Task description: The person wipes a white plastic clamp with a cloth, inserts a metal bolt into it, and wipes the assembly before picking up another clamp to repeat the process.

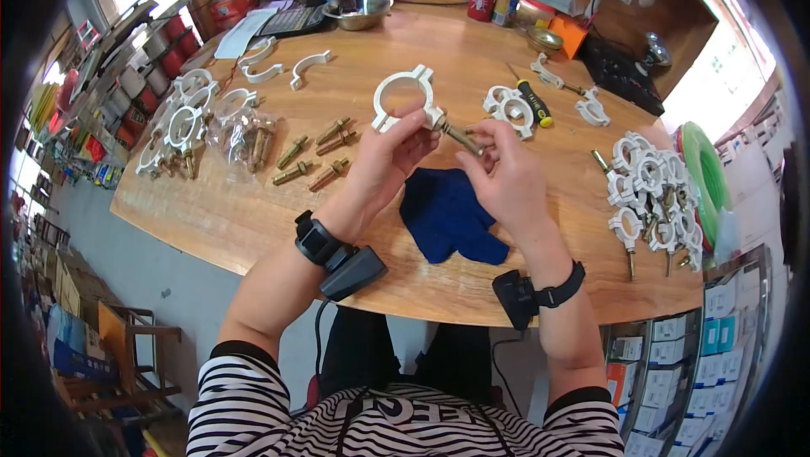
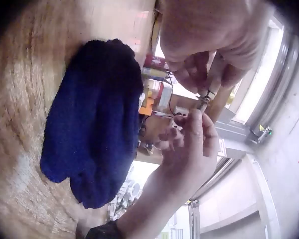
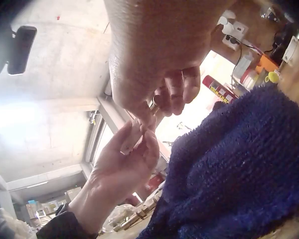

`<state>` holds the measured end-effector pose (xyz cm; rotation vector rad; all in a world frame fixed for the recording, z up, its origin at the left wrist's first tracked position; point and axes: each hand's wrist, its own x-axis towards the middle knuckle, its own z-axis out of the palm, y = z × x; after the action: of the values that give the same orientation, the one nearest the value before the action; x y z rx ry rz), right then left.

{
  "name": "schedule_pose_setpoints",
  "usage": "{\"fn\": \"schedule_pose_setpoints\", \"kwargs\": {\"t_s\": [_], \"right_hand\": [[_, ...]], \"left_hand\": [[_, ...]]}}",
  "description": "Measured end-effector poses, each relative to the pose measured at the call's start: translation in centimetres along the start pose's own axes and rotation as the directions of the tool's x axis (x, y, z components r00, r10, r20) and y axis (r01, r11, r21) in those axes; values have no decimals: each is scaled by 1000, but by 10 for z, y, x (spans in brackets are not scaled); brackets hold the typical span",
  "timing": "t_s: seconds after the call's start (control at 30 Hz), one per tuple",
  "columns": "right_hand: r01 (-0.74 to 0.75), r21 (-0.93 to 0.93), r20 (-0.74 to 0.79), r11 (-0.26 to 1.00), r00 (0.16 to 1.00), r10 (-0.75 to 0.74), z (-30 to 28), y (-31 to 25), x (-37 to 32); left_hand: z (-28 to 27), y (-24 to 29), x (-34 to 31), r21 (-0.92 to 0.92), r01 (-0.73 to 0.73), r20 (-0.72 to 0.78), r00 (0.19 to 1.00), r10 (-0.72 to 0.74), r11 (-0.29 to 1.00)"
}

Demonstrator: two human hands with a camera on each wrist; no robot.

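Note:
In the head view, my left hand [image 1: 380, 162] holds a white pipe clamp [image 1: 380, 99] by its lower edge, between thumb and fingers. A brass-coloured expansion bolt [image 1: 463, 140] sticks out from the clamp's right lug. My right hand [image 1: 513, 177] pinches that bolt near its outer end with thumb and fingers. Both hands are above the desk, over the far edge of a dark blue cloth [image 1: 440, 214]. The left wrist view shows the right hand's fingers [image 2: 195, 127] at the bolt, beside the cloth [image 2: 97, 119]. My own palms partly hide the clamp in both wrist views.
Several loose expansion bolts [image 1: 293, 172] lie left of the hands, near a plastic bag [image 1: 245, 140] and assembled clamps [image 1: 186, 126]. Half rings [image 1: 310, 67] lie farther back. A screwdriver [image 1: 535, 102] rests by more clamps [image 1: 509, 109]. A clamp pile [image 1: 650, 174] sits at right.

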<state>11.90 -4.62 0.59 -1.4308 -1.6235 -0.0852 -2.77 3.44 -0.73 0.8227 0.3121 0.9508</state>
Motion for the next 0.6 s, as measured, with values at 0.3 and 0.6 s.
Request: {"fn": "schedule_pose_setpoints", "kwargs": {"t_s": [0.3,0.6], "right_hand": [[67,-96,-27,993,997,-70,1,8,1],[-254,427,135,868,967,217,11,2,-1]], "left_hand": [[-4,-2,3,-131,-22,24,999,25,991],[-8,-1,4,-155,3,63,998,7,988]]}}
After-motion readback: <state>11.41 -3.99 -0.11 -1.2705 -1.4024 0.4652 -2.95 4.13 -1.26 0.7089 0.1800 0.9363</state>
